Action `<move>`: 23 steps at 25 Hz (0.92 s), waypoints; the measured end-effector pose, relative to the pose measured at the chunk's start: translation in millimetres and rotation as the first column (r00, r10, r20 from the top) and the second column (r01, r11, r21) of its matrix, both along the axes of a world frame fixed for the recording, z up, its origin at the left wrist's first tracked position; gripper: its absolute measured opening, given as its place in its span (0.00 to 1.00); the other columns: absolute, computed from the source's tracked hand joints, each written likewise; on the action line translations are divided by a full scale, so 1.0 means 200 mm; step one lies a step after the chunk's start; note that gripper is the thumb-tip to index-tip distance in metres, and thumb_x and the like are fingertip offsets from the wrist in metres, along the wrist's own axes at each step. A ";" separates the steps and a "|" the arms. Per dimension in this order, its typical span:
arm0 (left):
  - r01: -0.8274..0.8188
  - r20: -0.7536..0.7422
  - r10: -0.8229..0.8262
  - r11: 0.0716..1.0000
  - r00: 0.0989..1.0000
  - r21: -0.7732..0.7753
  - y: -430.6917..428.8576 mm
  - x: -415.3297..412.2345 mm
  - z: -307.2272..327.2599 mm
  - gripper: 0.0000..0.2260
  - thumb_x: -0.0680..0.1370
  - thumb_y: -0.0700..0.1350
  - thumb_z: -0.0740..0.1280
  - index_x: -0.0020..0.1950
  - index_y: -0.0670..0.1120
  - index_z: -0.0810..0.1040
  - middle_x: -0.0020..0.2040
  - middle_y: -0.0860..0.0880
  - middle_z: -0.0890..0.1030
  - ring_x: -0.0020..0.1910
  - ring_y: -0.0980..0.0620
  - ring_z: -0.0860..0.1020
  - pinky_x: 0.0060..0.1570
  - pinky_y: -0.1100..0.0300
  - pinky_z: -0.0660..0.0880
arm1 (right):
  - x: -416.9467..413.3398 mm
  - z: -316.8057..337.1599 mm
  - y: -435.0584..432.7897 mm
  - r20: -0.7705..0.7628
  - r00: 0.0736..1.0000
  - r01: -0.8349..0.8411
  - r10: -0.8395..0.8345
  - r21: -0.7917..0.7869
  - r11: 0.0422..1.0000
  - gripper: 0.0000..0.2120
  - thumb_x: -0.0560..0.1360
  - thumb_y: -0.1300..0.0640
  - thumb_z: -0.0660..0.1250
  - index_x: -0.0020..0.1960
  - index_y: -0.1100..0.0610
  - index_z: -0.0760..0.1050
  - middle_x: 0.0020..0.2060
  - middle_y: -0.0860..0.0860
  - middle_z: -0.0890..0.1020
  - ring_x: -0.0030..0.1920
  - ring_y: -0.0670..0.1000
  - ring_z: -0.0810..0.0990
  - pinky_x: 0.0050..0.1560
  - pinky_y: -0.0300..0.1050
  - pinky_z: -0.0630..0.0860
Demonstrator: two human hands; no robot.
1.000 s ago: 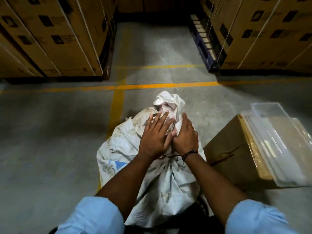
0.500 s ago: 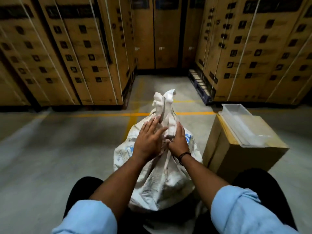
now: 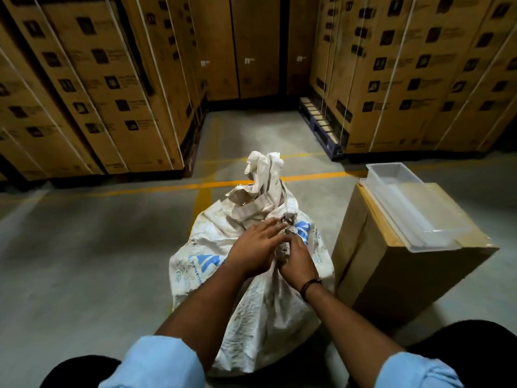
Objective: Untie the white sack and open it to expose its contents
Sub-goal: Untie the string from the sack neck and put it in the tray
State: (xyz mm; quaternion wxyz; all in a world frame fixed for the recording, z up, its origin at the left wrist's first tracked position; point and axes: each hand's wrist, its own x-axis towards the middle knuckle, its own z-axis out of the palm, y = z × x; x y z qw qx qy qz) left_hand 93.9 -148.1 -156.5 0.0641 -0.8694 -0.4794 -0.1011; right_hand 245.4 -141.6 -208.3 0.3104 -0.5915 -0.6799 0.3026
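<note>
- White sack (image 3: 251,312) stands upright on the floor (image 3: 84,261), between the person's knees. A cardboard box (image 3: 391,275) sits just beside it on the right and carries a clear plastic tray (image 3: 405,203).
- The sack is closed: cloth is gathered into a tied neck (image 3: 288,219), the loose top (image 3: 263,169) stands crumpled above it, and no contents show.
- Left hand (image 3: 253,252): fingers nearly straight and spread, laid across the sack at the neck. It presses rather than grips. The thumb is hidden.
- Right hand (image 3: 298,263): fingers curled in at the neck, pinching where the binding sits. The fingertips are partly masked by the left hand, so which strand it has cannot be told.
- Step in hand, as judged: the untying itself, at the point of working the knot loose. Opening has not yet begun.
- The next move likely calls for fine fingertip work: find the free end of the binding and draw it out while the left hand steadies the neck.
- After that, both hands would need to spread the mouth outward and fold the top down.
- The sack looks full and soft, so it should be kept upright while the neck slackens.
</note>
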 end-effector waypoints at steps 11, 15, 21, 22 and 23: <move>-0.498 -0.376 0.433 0.863 0.819 -0.090 0.14 -0.15 0.03 0.37 0.78 0.57 0.62 0.83 0.53 0.47 0.84 0.47 0.48 0.81 0.37 0.48 0.78 0.39 0.45 | -0.12 -0.07 0.10 0.224 0.968 -0.114 0.112 -0.006 0.994 0.31 0.73 0.49 0.67 0.74 0.50 0.63 0.72 0.52 0.69 0.75 0.54 0.62 0.73 0.55 0.60; -0.521 -0.353 0.452 0.844 0.819 -0.129 0.05 -0.10 0.05 0.40 0.76 0.58 0.66 0.83 0.52 0.49 0.83 0.45 0.50 0.81 0.38 0.49 0.78 0.41 0.50 | -0.13 -0.03 0.08 0.226 0.963 -0.137 0.147 -0.061 0.989 0.35 0.70 0.41 0.66 0.74 0.49 0.62 0.73 0.51 0.68 0.76 0.56 0.60 0.73 0.58 0.59; -0.019 -0.142 0.046 0.983 0.989 0.184 0.11 0.15 0.21 0.28 0.68 0.44 0.75 0.69 0.51 0.77 0.65 0.47 0.80 0.66 0.42 0.74 0.61 0.49 0.72 | -0.17 0.03 0.00 0.390 0.882 -0.280 0.265 -0.019 0.960 0.35 0.62 0.32 0.53 0.61 0.52 0.74 0.58 0.56 0.80 0.61 0.60 0.76 0.56 0.53 0.72; 0.060 -0.200 -0.036 0.992 0.979 0.115 0.13 0.20 0.24 0.26 0.71 0.43 0.73 0.69 0.53 0.76 0.67 0.48 0.78 0.69 0.42 0.72 0.64 0.49 0.71 | -0.17 0.04 -0.05 0.457 0.838 -0.334 0.299 -0.003 0.942 0.33 0.63 0.35 0.50 0.56 0.53 0.76 0.55 0.58 0.81 0.59 0.62 0.77 0.54 0.52 0.70; 0.041 -0.283 -0.036 0.999 0.958 0.014 0.16 0.22 0.25 0.24 0.74 0.44 0.70 0.70 0.55 0.75 0.70 0.49 0.77 0.72 0.44 0.69 0.68 0.49 0.67 | -0.17 0.04 -0.09 0.492 0.809 -0.378 0.321 0.016 0.926 0.30 0.63 0.37 0.50 0.53 0.54 0.76 0.54 0.59 0.81 0.58 0.63 0.77 0.52 0.53 0.68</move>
